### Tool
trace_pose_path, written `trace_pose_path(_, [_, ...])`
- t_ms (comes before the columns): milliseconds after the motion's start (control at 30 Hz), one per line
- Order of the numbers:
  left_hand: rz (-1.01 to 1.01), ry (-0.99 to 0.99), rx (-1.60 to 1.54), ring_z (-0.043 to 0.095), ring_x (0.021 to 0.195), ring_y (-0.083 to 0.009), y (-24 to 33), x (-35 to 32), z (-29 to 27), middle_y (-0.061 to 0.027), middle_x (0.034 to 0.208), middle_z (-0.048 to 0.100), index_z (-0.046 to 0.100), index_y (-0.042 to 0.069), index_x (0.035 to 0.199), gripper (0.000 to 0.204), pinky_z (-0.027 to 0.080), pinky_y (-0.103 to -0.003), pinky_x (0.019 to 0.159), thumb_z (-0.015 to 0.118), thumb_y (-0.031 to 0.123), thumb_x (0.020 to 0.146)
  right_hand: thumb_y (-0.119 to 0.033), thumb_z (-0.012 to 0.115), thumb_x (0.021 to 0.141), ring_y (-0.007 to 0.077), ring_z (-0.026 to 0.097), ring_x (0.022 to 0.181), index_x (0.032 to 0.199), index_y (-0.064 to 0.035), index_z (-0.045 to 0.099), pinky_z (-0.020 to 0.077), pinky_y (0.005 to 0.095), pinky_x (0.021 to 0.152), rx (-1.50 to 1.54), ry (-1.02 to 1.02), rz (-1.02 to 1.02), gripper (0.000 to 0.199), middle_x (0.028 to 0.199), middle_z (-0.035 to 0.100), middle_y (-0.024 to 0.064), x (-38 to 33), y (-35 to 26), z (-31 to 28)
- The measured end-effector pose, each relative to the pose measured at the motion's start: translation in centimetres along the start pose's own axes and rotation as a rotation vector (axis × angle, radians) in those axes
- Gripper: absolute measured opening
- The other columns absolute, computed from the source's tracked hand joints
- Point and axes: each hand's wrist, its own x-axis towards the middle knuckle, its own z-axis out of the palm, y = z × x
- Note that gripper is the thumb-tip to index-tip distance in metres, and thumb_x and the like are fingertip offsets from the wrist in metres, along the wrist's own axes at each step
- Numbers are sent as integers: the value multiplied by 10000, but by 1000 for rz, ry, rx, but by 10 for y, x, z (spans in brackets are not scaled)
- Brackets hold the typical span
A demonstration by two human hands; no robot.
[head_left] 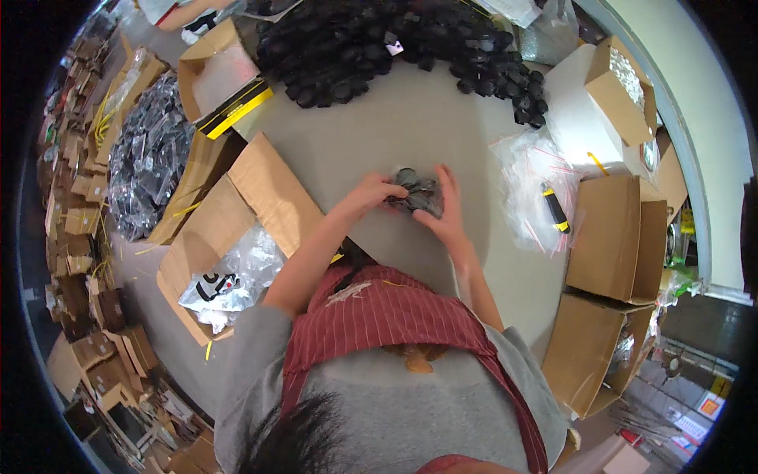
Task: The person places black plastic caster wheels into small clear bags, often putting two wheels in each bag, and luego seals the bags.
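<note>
At the middle of the grey table [347, 138], a small clear bag of dark parts [418, 196] sits between my two hands. My left hand [369, 192] has its fingers closed on the bag's left side. On the other side, my right hand [446, 213] curves around the bag, thumb at its near edge and fingers up along its right. The parts inside are too small and shiny to make out singly. Beyond the hands lies a wide heap of small black plastic pieces [339, 59].
Flat clear bags [521, 182] lie to the right under a black and yellow tool [556, 209]. Cartons [604, 237] line the right edge. An open carton [272, 186] with plastic stands left, near a carton of similar dark bags [150, 158]. A small box [207, 79] sits far left.
</note>
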Motion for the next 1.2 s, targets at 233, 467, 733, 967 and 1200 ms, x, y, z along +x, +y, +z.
trace_pose_path(233, [15,32,-251,651,962,-247,-22,11,3,-139,1084,653,583,-52,1177,426,578,-376,730,731,62,794,-237,733,875,171,516,1147,1370,-64,488,439,341,971,658,187,611,579,1217,552,68,-27,-17,-29])
trace_pose_path(467, [108,79,-291,647,1012,-224,-3,-12,22,-118,1128,656,576,-23,1226,459,545,-368,840,745,64,808,-195,706,921,107,573,992,1228,-43,600,457,270,874,806,101,729,359,1071,625,30,-11,-35,-26])
trace_pose_path(733, [104,-189,-628,651,1042,-222,-8,-24,17,-93,1169,660,590,5,1216,408,531,-379,905,718,27,829,-106,712,885,93,572,886,960,-33,676,443,248,800,835,259,527,111,986,643,6,-1,-28,-32])
trace_pose_path(967, [177,-249,-673,650,1057,-188,6,-30,24,-71,1151,669,600,15,1204,358,521,-346,949,679,12,854,-43,637,930,118,589,950,951,-8,661,459,277,867,553,319,206,47,1065,649,40,27,-64,-62])
trace_pose_path(1200, [235,-169,-738,652,1012,-175,16,-40,32,-55,1117,672,595,18,1211,378,523,-326,915,711,42,852,-26,673,908,94,607,868,1022,-18,637,483,246,769,479,-143,507,120,967,657,2,32,-81,-91])
